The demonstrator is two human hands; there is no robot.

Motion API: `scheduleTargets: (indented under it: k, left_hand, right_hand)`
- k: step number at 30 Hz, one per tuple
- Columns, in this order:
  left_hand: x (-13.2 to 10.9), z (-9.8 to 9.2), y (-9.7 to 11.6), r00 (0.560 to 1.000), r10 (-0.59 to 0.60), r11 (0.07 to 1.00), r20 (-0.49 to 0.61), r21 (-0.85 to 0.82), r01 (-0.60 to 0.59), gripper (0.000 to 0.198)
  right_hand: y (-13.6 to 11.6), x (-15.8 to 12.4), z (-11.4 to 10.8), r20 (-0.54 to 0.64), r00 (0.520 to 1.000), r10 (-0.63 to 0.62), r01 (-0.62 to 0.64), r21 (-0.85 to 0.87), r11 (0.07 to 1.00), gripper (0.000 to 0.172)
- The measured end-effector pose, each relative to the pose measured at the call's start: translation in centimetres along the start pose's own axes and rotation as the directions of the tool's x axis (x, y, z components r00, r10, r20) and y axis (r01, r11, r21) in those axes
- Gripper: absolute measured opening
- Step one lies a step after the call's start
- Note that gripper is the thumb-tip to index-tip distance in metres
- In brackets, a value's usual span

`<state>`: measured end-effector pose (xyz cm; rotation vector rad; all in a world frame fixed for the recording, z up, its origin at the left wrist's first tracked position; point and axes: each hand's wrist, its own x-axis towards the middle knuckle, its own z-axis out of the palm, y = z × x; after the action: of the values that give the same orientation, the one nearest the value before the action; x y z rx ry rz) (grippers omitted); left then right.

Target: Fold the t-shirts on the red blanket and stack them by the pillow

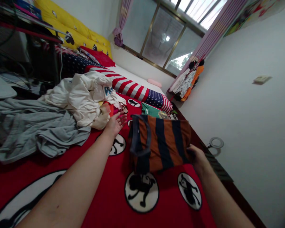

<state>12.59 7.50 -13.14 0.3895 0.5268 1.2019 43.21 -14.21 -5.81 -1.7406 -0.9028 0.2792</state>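
In the head view, my right hand [196, 158] is closed on the right end of a folded striped shirt [167, 142], brown-orange with dark navy bands. The shirt hangs tilted above the red blanket [104, 193], its dark ribbed collar towards the left. My left hand [117, 123] reaches forward, fingers apart and holding nothing. It is beside a heap of cream-white clothes [80, 91], near a beige cloth [102, 118]. Behind the striped shirt, partly hidden by it, lies a green garment [154, 110].
A grey garment [38, 126] spreads over the blanket at the left. Beyond stands a bed with a stars-and-stripes cover [130, 87]. At the upper left is a cluttered desk [26, 28]. Clothes hang [188, 79] by the window, and a white wall [249, 104] rises at the right.
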Motion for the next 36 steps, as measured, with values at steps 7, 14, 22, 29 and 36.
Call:
scheduleTargets:
  k: [7,14,22,29,36]
  left_hand:
    - [-0.6,2.2,-0.5,0.962,0.273,0.917,0.002,0.303,-0.261,0.018]
    - [-3.1,6.6,-2.7,0.841,0.261,0.593,0.475,0.608,-0.528,0.022]
    - [-8.8,7.7,-7.7,0.641,-0.120,0.166,0.758,0.652,-0.740,0.019]
    - [-14.0,5.4,-7.1,0.450,-0.514,-0.303,0.731,0.336,-0.892,0.015]
    - [-14.5,3.2,-6.0,0.569,-0.575,-0.438,0.588,0.366,-0.821,0.013]
  right_hand:
    - [6.0,-1.3,-0.8,-0.177,0.984,0.001,-0.020,-0.108,0.994,0.032]
    - [3.9,-2.0,4.2,0.119,0.955,-0.271,0.291,-0.206,0.934,0.029]
    - [5.8,3.4,6.6,0.232,0.957,-0.172,0.255,-0.398,0.881,0.027]
    - [6.5,7.2,6.3,0.259,0.959,-0.113,0.244,-0.556,0.794,0.026]
    - [6.3,7.7,6.4,0.316,0.947,-0.062,0.268,-0.669,0.693,0.022]
